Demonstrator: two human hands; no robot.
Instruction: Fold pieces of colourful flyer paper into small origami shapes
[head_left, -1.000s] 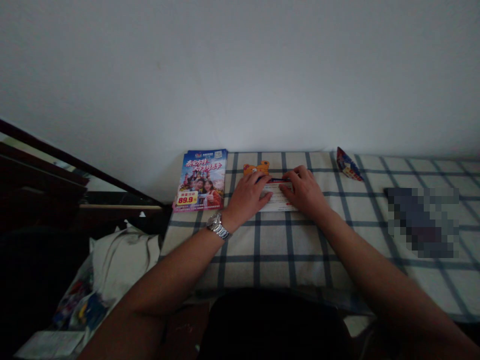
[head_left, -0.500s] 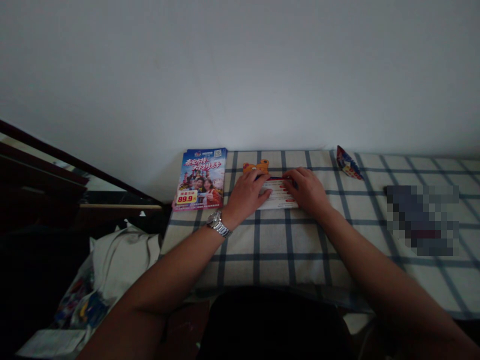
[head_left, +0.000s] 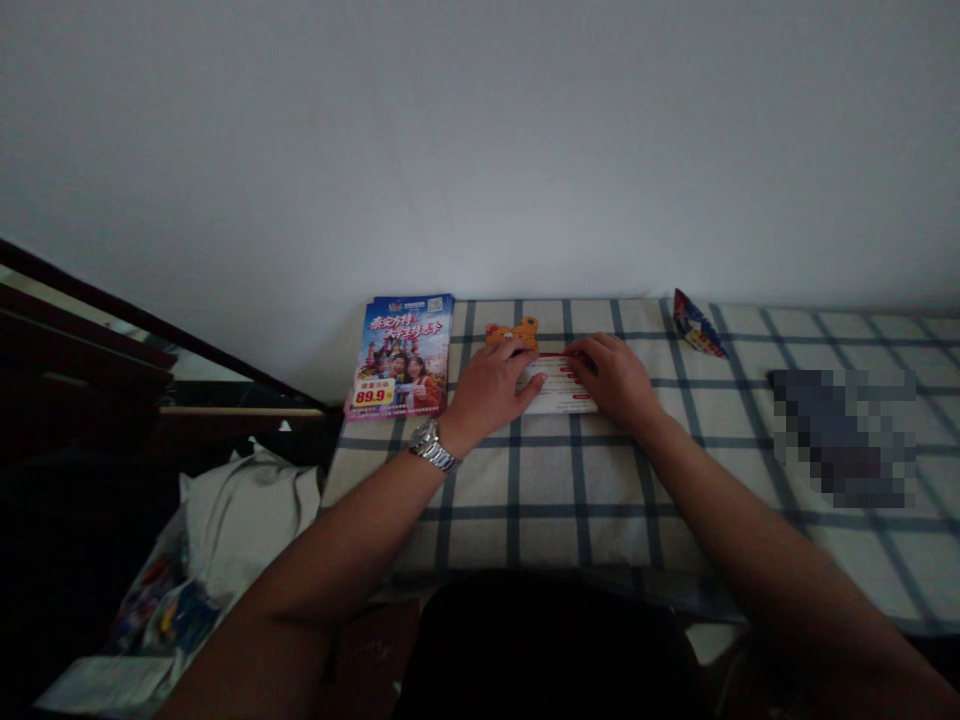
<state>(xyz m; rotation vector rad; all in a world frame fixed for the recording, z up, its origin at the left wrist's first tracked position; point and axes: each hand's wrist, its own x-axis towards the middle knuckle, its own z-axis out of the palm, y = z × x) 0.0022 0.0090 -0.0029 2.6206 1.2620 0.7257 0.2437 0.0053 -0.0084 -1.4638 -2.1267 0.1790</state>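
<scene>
A white printed leaflet (head_left: pixel 559 390) lies flat on a checked cloth (head_left: pixel 570 490) near the wall. My left hand (head_left: pixel 491 385), with a metal watch at the wrist, presses its left part with fingers laid flat. My right hand (head_left: pixel 615 378) rests on its right part, fingers flat and together along the top edge. An orange bear-shaped card (head_left: pixel 512 332) lies just behind the left hand's fingertips.
A stack of colourful flyers (head_left: pixel 401 355) lies at the cloth's left edge. A folded paper shape (head_left: pixel 696 325) sits at the back right. A blurred dark object (head_left: pixel 844 435) lies to the right. White cloth (head_left: pixel 240 515) and clutter fill the floor at left.
Both hands have shifted slightly along the leaflet, flattening it; the dark strip along its top edge no longer shows. The view has tilted a little.
</scene>
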